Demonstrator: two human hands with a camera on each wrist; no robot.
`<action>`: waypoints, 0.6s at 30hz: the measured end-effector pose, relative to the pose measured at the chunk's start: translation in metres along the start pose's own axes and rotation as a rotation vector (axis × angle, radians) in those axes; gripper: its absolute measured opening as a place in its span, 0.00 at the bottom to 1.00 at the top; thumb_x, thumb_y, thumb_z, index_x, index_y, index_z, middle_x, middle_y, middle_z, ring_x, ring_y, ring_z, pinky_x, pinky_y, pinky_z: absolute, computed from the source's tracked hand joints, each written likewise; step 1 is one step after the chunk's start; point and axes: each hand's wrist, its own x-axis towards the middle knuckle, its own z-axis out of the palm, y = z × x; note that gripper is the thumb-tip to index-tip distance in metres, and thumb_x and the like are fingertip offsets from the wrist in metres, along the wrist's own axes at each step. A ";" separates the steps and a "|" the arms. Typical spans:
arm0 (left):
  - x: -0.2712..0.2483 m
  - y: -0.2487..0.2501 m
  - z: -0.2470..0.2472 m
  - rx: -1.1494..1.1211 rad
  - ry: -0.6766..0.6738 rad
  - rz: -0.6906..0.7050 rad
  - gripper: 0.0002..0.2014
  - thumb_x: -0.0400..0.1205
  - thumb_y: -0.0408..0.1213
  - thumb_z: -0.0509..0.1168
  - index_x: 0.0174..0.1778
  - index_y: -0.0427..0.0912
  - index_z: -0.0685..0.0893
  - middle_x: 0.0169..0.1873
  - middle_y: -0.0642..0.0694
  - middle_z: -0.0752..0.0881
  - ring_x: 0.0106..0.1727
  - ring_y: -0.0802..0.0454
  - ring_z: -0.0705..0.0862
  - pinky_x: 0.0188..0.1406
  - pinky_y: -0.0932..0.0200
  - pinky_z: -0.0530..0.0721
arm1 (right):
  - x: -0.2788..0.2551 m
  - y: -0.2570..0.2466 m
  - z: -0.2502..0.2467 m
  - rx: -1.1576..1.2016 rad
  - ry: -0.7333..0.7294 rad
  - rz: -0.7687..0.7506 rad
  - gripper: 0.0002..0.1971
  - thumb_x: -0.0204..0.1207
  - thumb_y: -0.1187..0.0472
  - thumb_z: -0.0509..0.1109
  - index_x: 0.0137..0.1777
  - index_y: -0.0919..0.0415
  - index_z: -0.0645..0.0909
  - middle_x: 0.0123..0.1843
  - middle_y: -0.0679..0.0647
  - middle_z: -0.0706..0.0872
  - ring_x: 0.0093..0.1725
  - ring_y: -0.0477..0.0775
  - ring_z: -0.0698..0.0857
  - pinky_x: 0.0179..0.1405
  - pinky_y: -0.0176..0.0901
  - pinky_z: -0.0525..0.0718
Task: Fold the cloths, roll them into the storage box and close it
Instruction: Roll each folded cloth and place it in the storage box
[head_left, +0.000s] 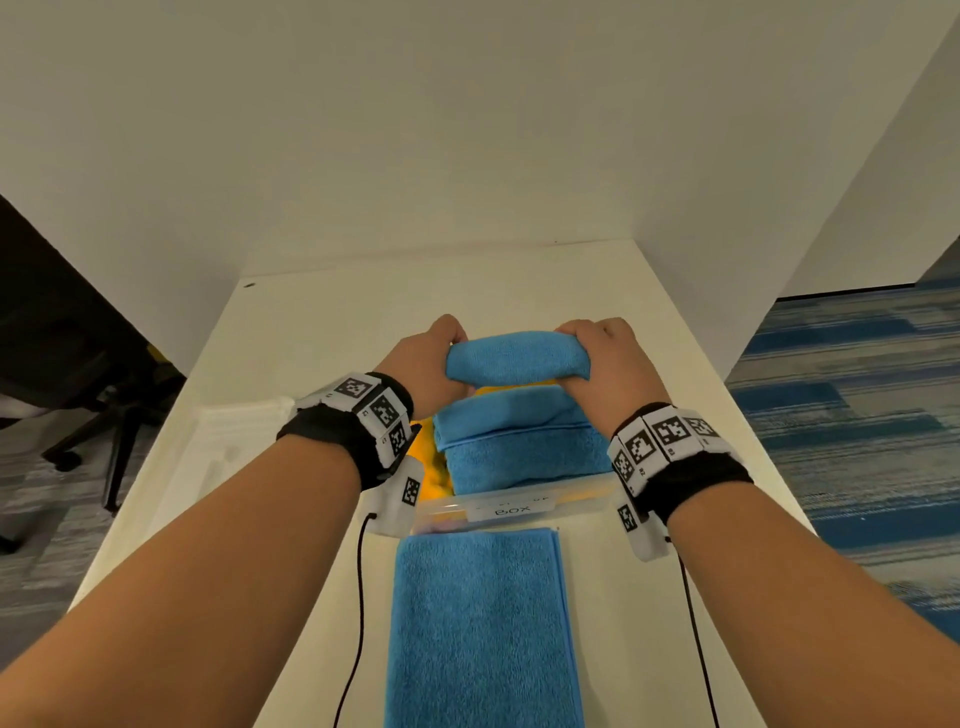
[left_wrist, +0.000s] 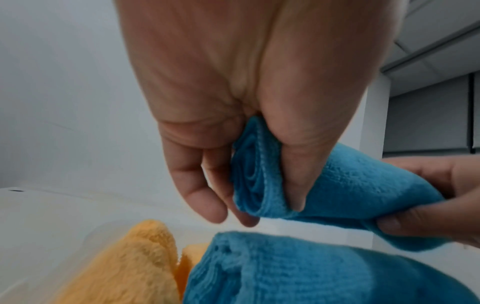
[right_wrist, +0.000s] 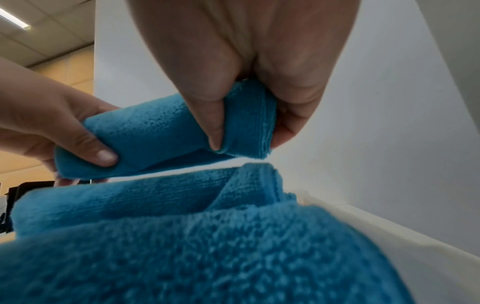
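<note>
Overhead, both hands held a rolled blue cloth (head_left: 518, 359) level above the open storage box (head_left: 511, 512), one hand at each end. The left hand (head_left: 426, 364) had its thumb and fingers curled round the left end, where the spiral of the roll showed in the left wrist view. The right hand (head_left: 608, 358) pinched the right end between thumb and curled fingers. Below the roll, inside the clear box, lay two more rolled blue cloths (head_left: 519, 441) side by side, with an orange cloth (head_left: 434, 470) tucked against the box's left wall. A folded blue cloth (head_left: 480, 629) lay flat on the white table (head_left: 322, 332), touching the box's near side. The box's lid (head_left: 234, 431) rested on the table to the left.
</note>
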 end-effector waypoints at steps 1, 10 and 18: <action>0.004 0.000 0.002 0.027 -0.003 -0.004 0.19 0.78 0.38 0.71 0.58 0.41 0.70 0.41 0.46 0.80 0.41 0.49 0.78 0.29 0.64 0.72 | 0.003 0.002 0.004 0.002 0.012 0.003 0.23 0.75 0.65 0.69 0.70 0.50 0.76 0.65 0.53 0.72 0.58 0.55 0.80 0.65 0.47 0.77; 0.036 -0.016 0.034 0.264 -0.114 -0.109 0.15 0.81 0.44 0.63 0.52 0.41 0.64 0.32 0.48 0.75 0.31 0.53 0.73 0.30 0.58 0.71 | 0.016 0.014 0.027 -0.232 -0.214 0.085 0.36 0.75 0.71 0.60 0.82 0.48 0.60 0.84 0.54 0.53 0.80 0.60 0.60 0.78 0.55 0.64; 0.047 -0.021 0.046 0.370 -0.168 -0.167 0.12 0.82 0.43 0.61 0.51 0.42 0.64 0.32 0.47 0.77 0.30 0.52 0.76 0.24 0.58 0.71 | 0.015 0.016 0.025 -0.242 -0.113 -0.007 0.22 0.77 0.66 0.62 0.69 0.47 0.71 0.74 0.46 0.71 0.76 0.51 0.67 0.75 0.54 0.63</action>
